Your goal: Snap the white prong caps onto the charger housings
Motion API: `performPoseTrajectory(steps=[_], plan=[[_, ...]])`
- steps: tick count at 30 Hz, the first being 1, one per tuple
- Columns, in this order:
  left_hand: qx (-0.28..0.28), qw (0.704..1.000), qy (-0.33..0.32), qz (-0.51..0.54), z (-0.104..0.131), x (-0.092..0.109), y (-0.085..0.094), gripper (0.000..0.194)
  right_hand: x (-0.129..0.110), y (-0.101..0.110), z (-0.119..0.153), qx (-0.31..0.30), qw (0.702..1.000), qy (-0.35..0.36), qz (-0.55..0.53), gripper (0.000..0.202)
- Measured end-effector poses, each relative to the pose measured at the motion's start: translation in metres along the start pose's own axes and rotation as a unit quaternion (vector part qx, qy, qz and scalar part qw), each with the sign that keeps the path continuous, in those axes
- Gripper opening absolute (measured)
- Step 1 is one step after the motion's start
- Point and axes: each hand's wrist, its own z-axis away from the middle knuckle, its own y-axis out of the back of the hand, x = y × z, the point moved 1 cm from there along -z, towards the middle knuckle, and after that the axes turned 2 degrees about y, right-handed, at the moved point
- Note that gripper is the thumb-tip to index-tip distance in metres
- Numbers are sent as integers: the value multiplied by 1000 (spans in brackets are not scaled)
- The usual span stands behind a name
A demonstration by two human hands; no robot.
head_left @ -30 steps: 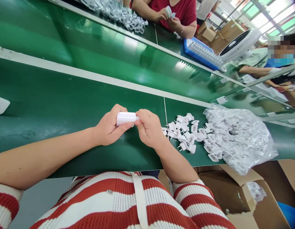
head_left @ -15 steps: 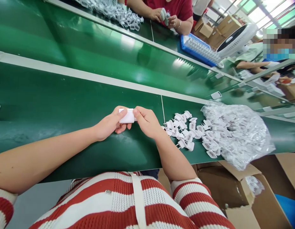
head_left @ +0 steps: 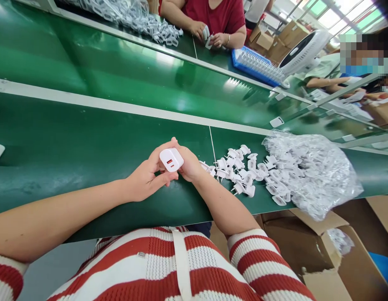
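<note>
A white charger block (head_left: pixel 171 160) with two ports, one of them orange-red inside, faces up between my hands over the green bench (head_left: pixel 87 138). My right hand (head_left: pixel 188 163) is wrapped round its right side. Curved round the left side, my left hand (head_left: pixel 146 177) has its thumb below the block and its fingers behind it, partly hidden. Just right of my right wrist lie several white plug pieces (head_left: pixel 239 164) with pins, scattered on the bench.
A clear plastic bag (head_left: pixel 322 171) of white pieces lies at the right, above open cardboard boxes (head_left: pixel 306 246). Across the green belt (head_left: pixel 134 67), a person in red (head_left: pixel 212 16) handles small parts beside a blue tray (head_left: pixel 259 67). Another person (head_left: pixel 334 79) works at the far right.
The white block has been turned so that its port face shows. My left hand has opened its thumb downwards, and my right hand has moved slightly left behind the block.
</note>
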Motion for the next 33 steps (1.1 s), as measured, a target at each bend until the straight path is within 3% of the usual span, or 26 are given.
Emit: performPoseTrajectory(steps=[4, 12, 19, 26, 30, 33], plan=[[13, 999, -3, -42, 1, 0, 3, 65, 6, -2, -1, -8, 1000, -24, 11, 87], [42, 995, 45, -73, 1, 3, 4, 64, 19, -6, -10, -11, 999, -23, -37, 78], [64, 990, 124, -17, -2, 8, 1, 63, 19, -6, -11, -41, 997, -33, -62, 80], [66, 986, 149, 28, -3, 8, 0, 62, 17, -4, -9, -53, 997, -36, -40, 81], [60, 987, 141, 53, -3, 3, 2, 63, 18, -4, -12, -43, 998, -43, -35, 79], [56, 987, 129, 83, -2, -2, 1, 67, 16, -3, -12, 17, 999, -38, 8, 74]])
